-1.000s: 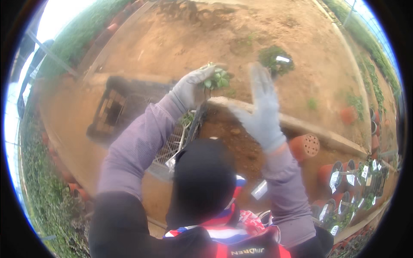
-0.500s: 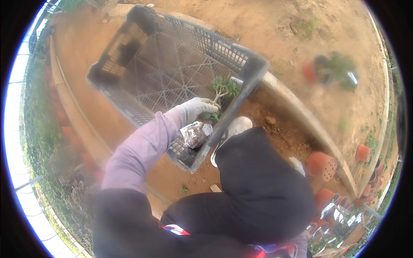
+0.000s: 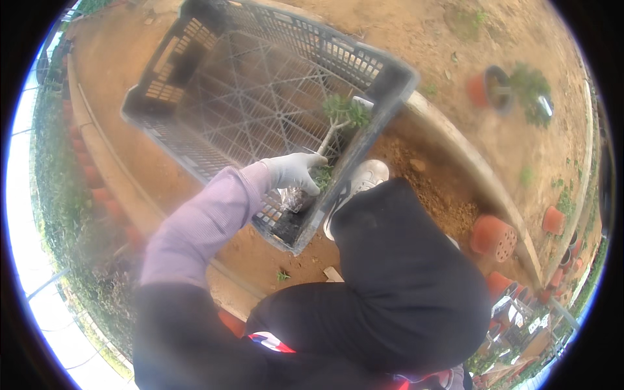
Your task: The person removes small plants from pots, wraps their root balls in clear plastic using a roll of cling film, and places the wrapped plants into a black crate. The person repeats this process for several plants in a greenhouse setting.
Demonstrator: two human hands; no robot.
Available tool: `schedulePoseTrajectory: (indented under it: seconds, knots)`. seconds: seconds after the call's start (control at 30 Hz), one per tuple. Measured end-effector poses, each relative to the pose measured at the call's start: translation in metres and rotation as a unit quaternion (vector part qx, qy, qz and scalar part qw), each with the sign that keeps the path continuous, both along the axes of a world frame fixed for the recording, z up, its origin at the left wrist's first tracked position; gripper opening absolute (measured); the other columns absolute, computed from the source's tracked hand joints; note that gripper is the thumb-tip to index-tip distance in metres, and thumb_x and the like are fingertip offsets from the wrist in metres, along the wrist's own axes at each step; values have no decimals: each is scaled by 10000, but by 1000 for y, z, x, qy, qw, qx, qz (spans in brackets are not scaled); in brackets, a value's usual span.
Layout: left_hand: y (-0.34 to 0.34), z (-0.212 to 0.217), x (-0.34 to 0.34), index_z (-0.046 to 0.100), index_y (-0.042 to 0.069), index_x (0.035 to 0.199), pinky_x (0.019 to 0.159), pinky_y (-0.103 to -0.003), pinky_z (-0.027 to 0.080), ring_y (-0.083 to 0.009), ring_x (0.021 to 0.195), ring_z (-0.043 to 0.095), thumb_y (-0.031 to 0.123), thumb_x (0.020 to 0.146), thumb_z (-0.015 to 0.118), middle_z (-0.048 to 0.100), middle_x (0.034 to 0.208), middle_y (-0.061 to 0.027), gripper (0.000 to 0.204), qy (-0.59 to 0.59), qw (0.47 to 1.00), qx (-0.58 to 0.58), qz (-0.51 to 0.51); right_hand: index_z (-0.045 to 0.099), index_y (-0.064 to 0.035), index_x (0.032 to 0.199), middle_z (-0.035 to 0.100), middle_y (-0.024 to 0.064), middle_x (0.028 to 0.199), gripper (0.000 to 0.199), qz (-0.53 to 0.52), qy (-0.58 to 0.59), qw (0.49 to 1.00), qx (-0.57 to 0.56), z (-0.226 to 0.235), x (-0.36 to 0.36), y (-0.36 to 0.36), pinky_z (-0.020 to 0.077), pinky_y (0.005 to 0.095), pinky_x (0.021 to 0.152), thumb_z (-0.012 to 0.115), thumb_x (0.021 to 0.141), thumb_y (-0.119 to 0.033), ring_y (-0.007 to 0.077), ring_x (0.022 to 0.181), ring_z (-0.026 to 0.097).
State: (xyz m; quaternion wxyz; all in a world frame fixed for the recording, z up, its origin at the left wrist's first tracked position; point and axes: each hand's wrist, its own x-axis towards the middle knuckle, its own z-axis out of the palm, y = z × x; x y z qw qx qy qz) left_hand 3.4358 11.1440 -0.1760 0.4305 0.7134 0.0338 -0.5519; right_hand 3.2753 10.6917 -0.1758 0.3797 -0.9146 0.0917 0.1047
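Observation:
My left hand (image 3: 294,171), in a pale glove, reaches into the near corner of a black plastic crate (image 3: 383,97). Its thumb and forefinger are apart, with the green leaves of a small plant (image 3: 322,174) between them; no firm grip shows. Under the palm lies a clear-wrapped root ball (image 3: 294,199), partly covered by the hand. Just beyond the fingertips, a thick-stemmed plant (image 3: 333,133) with a leafy top leans along the crate's right side. Of my right hand only a pale sliver (image 3: 454,242) shows past my knee; its fingers are hidden.
The crate rests on bare soil beside my shoe (image 3: 369,177). A curved concrete edging (image 3: 465,143) runs along the right. Beyond it stands a potted plant (image 3: 484,89). An orange pot (image 3: 493,238) lies on its side near my knee, with several more pots behind.
My left hand has shifted nearer the root ball, now covering its label, and thumb and forefinger have spread apart. The pale glove beside my knee has become mostly hidden. The view has shifted slightly.

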Motion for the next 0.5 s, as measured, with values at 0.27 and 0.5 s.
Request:
schedulePoseTrajectory:
  seconds: [0.27, 0.5]
  knots:
    - [11, -6, -7, 538, 116, 1446, 937, -368, 523, -275, 1102, 653, 176, 758, 791, 653, 1291, -163, 735, -154, 984, 61, -70, 590, 46, 1243, 592, 214, 1288, 389, -7, 37, 999, 8, 2, -4, -2, 498, 387, 993, 707, 885, -49, 310, 1204, 582]
    - [2, -23, -10, 660, 110, 1290, 953, -368, 516, -289, 1085, 668, 63, 874, 605, 695, 1208, -140, 422, -275, 957, 87, -30, 653, 19, 1189, 645, 207, 1237, 319, -7, 30, 999, 31, -5, -4, 2, 501, 403, 982, 683, 911, -134, 329, 1156, 620]
